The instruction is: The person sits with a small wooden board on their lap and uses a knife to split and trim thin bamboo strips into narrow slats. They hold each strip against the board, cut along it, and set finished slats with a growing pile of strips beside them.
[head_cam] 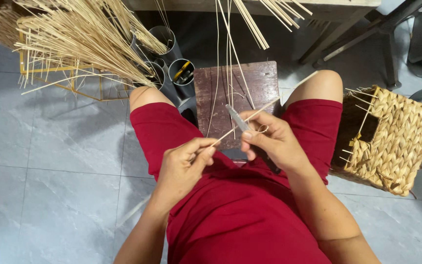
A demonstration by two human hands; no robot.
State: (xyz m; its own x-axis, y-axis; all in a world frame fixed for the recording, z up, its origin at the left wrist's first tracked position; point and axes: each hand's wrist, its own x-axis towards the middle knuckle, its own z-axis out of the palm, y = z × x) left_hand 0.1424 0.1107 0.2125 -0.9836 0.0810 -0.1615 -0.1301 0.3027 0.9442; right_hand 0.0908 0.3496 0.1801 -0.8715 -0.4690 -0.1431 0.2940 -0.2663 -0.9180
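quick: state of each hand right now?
Left hand: closed, pinching the thin cane strip.
Right hand: closed on a small knife, blade against the strip.

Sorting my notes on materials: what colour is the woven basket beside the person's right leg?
Pale straw-tan woven basket, seen in the head view.

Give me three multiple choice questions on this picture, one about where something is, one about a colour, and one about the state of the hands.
1. Where is the woven basket?
A. beside the person's right knee
B. on the wooden stool
C. behind the pipe holders

2. What colour are the shorts?
A. blue
B. red
C. grey

3. What is the left hand doing?
A. resting open
B. pinching a thin strip
C. gripping the basket

Answers: 1 A, it stands on the floor by that knee. 2 B, plainly red. 3 B, its grip closes on the thin strip; the right hand holds a blade.
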